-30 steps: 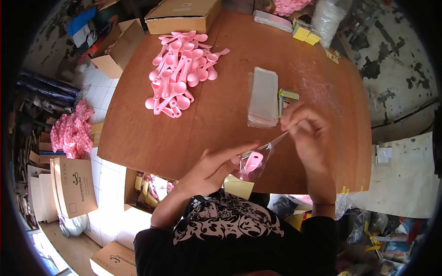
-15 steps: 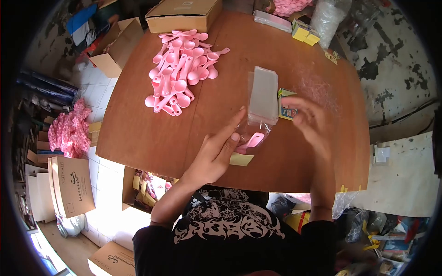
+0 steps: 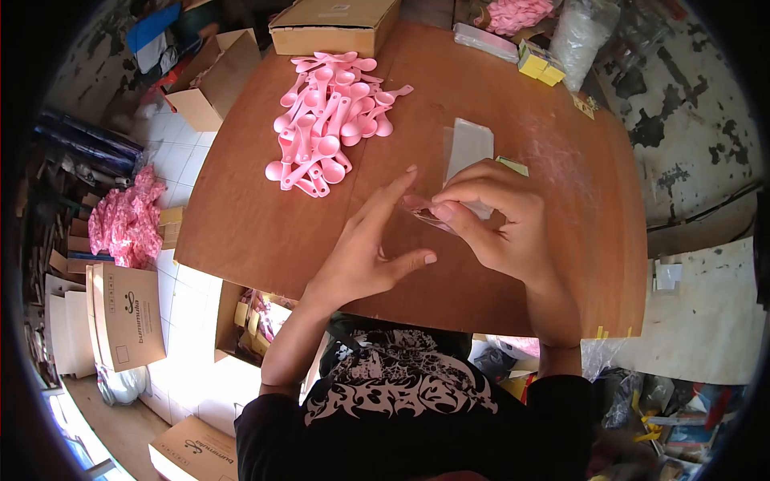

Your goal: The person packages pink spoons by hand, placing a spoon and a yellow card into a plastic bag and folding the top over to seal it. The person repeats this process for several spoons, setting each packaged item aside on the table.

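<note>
My right hand (image 3: pixel 501 220) pinches the edge of a clear plastic bag (image 3: pixel 423 210) with a pink spoon inside, above the brown table (image 3: pixel 377 264). To its left, my left hand (image 3: pixel 373 240) has its fingers and thumb spread and holds nothing. Behind my right hand lies a stack of clear bags (image 3: pixel 472 144), partly covered by the hand. A small green and yellow box (image 3: pixel 513 165) shows just beyond my right knuckles. Further up and to the left is a pile of pink spoons (image 3: pixel 325 120).
A cardboard box (image 3: pixel 333 28) stands at the table's far edge. Yellow boxes (image 3: pixel 540 64), a clear packet (image 3: pixel 486 42) and a plastic-wrapped bundle (image 3: pixel 579 40) are at the back right. An open carton (image 3: pixel 233 321) stands below the near left edge.
My left hand has let go of the bag and opened. My right hand has moved left and now grips the bag with the spoon. The view has shifted slightly.
</note>
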`<state>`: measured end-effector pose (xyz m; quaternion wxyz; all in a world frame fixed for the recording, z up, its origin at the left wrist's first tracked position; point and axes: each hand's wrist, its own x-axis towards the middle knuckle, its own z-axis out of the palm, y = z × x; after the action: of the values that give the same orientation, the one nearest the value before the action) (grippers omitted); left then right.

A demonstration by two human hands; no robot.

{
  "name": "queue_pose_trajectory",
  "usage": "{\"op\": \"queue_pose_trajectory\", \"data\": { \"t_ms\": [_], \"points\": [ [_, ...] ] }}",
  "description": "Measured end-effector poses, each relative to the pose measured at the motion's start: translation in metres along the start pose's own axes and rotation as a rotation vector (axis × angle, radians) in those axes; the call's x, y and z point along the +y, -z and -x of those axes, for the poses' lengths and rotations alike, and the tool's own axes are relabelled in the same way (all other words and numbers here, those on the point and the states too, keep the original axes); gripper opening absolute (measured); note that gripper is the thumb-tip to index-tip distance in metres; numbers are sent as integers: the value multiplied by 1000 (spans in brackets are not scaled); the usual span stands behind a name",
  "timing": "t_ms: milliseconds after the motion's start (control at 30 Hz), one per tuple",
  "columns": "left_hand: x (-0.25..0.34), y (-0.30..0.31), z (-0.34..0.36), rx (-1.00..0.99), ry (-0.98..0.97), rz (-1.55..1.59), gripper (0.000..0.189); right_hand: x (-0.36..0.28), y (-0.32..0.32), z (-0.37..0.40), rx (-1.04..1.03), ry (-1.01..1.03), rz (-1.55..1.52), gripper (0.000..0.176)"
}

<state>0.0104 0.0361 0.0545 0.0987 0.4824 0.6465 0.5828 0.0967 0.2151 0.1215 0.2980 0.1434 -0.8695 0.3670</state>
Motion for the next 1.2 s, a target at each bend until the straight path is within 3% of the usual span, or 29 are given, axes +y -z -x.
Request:
{"op": "queue_pose_trajectory", "data": {
  "t_ms": [67,133,233,267,333,433,567,633,833,1200],
  "points": [
    [-4,2,-4,-40,53,-1,82,-2,-2,0,33,-58,-68,8],
    [-18,-2,-4,-98,42,63,61,-6,0,-1,-38,-339,-198,11],
    [-26,-14,3,-51,131,237,50,5,-1,7,-35,-368,-378,18],
    [-26,-16,5,-49,134,240,50,9,-1,12,-38,-370,-378,18],
    [-23,-15,8,-70,334,325,47,17,1,25,-35,-605,-644,26],
    [-31,-18,13,-68,435,376,45,37,-11,51,-36,-670,-631,29],
    [-43,-27,15,-68,425,392,45,54,-27,75,33,-819,-653,20],
    [-50,-28,18,38,421,490,38,58,-31,81,38,-817,-644,19],
    [-57,-25,17,169,418,407,19,60,-39,85,59,-809,-645,20],
    [-67,-23,23,155,401,445,19,73,-41,93,46,-500,-630,15]
  ]
}}
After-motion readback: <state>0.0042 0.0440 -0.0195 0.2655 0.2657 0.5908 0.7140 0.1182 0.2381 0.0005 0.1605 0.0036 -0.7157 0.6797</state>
